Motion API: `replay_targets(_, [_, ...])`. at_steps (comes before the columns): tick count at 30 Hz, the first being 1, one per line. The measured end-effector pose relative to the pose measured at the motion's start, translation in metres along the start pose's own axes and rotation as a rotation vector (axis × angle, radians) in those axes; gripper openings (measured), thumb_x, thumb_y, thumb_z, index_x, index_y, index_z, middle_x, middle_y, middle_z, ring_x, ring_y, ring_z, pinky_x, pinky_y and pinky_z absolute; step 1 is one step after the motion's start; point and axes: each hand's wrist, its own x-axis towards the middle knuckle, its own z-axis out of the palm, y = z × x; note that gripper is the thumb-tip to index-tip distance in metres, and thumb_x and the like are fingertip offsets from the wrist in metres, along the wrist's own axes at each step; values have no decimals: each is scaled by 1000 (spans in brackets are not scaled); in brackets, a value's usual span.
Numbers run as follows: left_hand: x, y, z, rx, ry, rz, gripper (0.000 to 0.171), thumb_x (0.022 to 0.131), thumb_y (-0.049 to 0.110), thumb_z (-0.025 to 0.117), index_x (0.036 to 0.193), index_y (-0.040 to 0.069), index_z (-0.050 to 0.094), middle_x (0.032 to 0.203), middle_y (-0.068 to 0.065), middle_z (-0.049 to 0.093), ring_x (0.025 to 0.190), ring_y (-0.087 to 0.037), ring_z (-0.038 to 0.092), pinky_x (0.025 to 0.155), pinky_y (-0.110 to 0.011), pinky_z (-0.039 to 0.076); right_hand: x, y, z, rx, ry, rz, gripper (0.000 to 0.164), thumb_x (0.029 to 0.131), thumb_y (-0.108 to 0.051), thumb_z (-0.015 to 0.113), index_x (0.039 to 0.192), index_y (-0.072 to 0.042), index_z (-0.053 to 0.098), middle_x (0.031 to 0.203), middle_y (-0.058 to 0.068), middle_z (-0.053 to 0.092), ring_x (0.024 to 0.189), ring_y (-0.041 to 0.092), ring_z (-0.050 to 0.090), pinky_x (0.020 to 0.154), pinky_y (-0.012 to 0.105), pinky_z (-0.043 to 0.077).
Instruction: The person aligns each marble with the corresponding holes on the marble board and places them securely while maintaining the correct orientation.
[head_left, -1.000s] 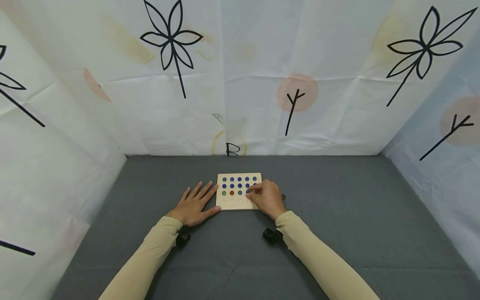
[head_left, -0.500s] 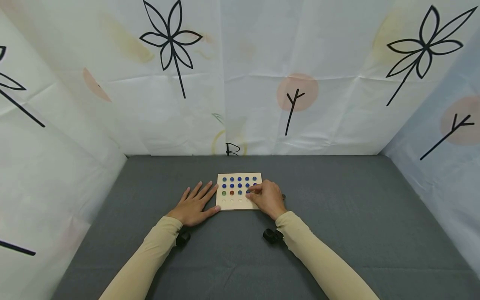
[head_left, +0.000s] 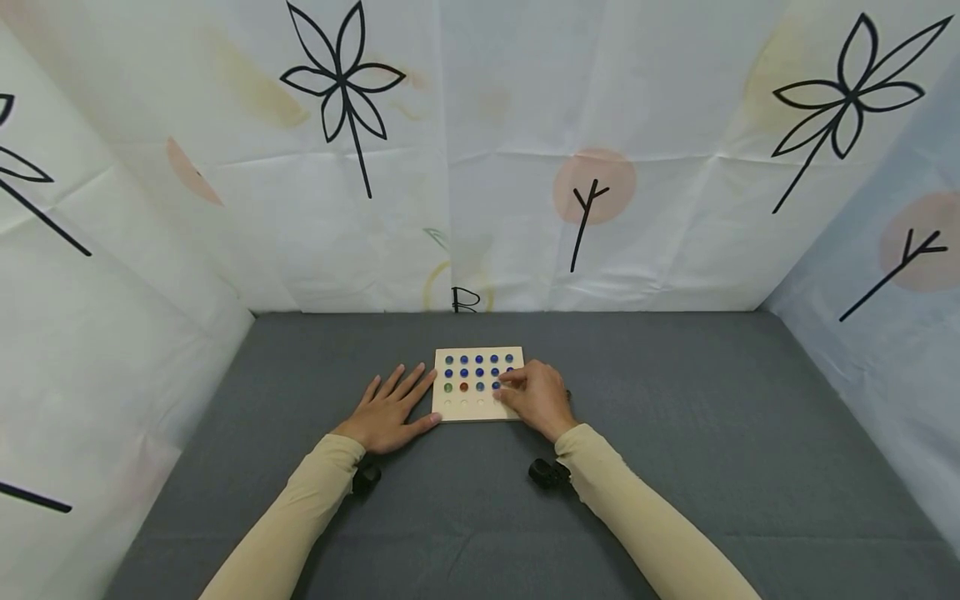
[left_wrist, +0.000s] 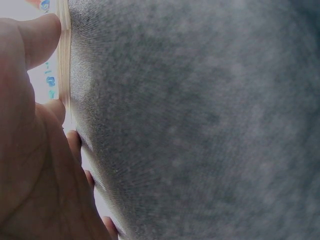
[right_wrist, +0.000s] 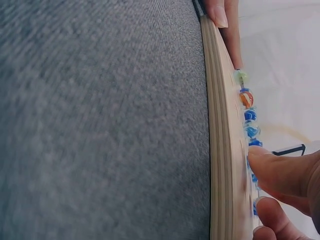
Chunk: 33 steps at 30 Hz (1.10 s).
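The right hand (head_left: 537,398), nearer the blue marble (head_left: 496,386), pinches it; the wooden board (head_left: 472,413) beneath, long axis nine-to-three, lies toward ten o'clock from that hand. The left hand (head_left: 386,419), spread wide, touches the board's nine-o'clock edge.

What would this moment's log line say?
Left hand: spread, touching wooden board | Right hand: pinching blue marble | Nearest row: visible holes unfilled | Board: on grey surface

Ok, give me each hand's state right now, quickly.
Left hand: open, fingers spread, touching the wooden board.
Right hand: closed, apparently pinching a blue marble in the third row.
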Motion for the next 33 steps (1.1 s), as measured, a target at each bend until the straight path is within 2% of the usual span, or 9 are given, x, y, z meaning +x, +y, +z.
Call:
replay_targets(7, [2,-1,3,7,-1,-9,80,101,67,42,165,26,15,170,-2,10,156,-32,1,122,-60,-4,-6,6,-8,33,15,-23,21,86,-13,84,105,-4,81,87,6,63,77,20,55,67,37,45])
replay_targets(13, [2,-2,2,-2,0,-10,81,101,67,42,165,26,15,170,-2,10,156,-32,2,121,-60,-4,-10,12,-14,38,39,-48,20,86,-13,84,104,-4,81,88,9,64,80,25,60,71,43,49])
replay_targets(17, [1,-1,1,-1,-3,-14,82,101,68,42,165,26,15,170,-2,10,156,-32,1,121,-60,-4,-13,16,-18,30,53,-55,21,84,-13,85,103,-4,81,89,9,64,81,25,62,70,43,50])
replay_targets(25, [3,-4,3,5,2,-13,81,101,68,41,165,25,15,170,-2,11,156,-32,2,122,-60,-4,-18,21,-25,15,63,-17,24,83,-13,86,104,-5,81,87,6,64,76,20,57,66,36,46])
replay_targets(33, [1,-3,2,0,-1,-14,82,101,68,42,165,26,15,170,-2,11,156,-32,1,122,-59,-4,-24,25,-33,6,75,1,25,81,-12,87,104,-4,81,86,7,62,76,21,59,64,35,48])
